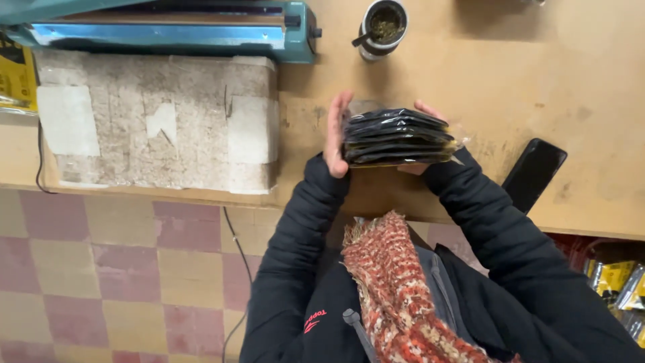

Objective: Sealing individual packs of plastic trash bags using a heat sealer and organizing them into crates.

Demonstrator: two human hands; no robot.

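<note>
**Stack of black packets pressed between two hands above a wooden bench**

We see, from the head camera, a stack of flat black packets (396, 136) in a clear wrapper, held edge-on near the centre of the view, above the wooden bench (537, 74). The left hand (336, 134) lies flat against the stack's 9 o'clock side, fingers straight and together, pointing towards 12 o'clock. The right hand (424, 117) is mostly hidden behind the stack; only fingertips at its 1 o'clock corner and a little of the palm at its 5 o'clock edge show, so we cannot tell how its fingers are set, though it bears on the stack from the opposite side. The stack is thus squeezed between the two palms rather than pinched by fingertips.

At 12 o'clock of the stack, well apart, stands a cylindrical cup (383, 28) holding green leafy matter and a metal straw. At 10 o'clock a teal bar-type sealing machine (201, 30) rests on the bench, with a worn, taped grey block (154, 121) just in front of it. At 3 o'clock, near the right sleeve, a black phone (535, 173) lies flat. A red-and-white knitted scarf (396, 289) hangs at 6 o'clock over the dark jacket. Yellow packets (615, 279) sit below the bench at 4 o'clock, and a chequered floor (121, 269) fills the 7 o'clock region.
</note>
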